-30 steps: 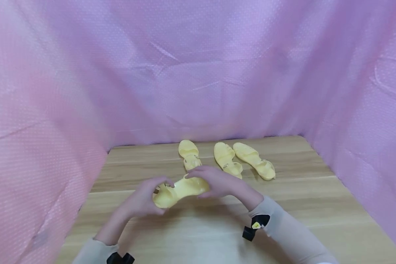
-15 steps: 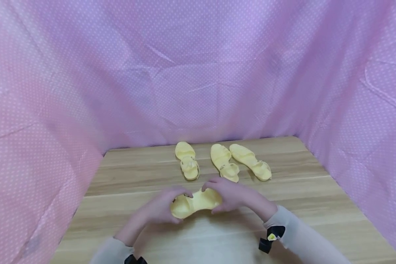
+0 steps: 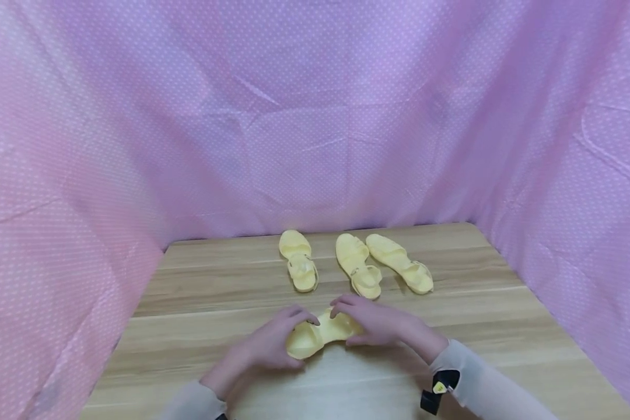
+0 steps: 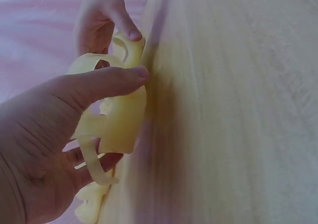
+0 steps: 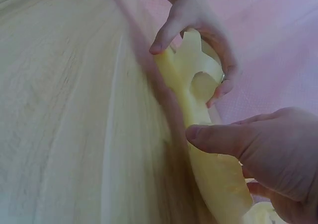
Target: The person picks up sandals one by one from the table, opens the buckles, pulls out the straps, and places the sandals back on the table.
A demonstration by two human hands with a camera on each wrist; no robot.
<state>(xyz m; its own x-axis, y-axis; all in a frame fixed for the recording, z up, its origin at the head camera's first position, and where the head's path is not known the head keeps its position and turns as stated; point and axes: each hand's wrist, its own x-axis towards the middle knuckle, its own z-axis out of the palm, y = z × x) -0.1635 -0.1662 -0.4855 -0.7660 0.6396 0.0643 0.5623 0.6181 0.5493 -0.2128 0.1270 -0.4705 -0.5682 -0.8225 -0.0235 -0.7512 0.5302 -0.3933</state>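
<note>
Both hands hold a pale yellow sandal crosswise at the near middle of the wooden table. My left hand grips its heel end, thumb along the near side and fingers on the far side. At the toe end, my right hand holds it the same way. The left wrist view shows the sandal's loose ankle strap hanging by the left fingers. In the right wrist view the sandal runs close over the tabletop, its sole edge facing the wood. Parts of the heel and toe are hidden behind the hands.
Three more yellow sandals lie farther back, toes away from me: one on the left, one in the middle and one slanting on the right. Pink dotted cloth encloses the table at the back and sides.
Both hands have carried the held sandal right and nearer to me, away from the left back sandal it partly overlapped. The grip looks the same, and the three back sandals stay put.
</note>
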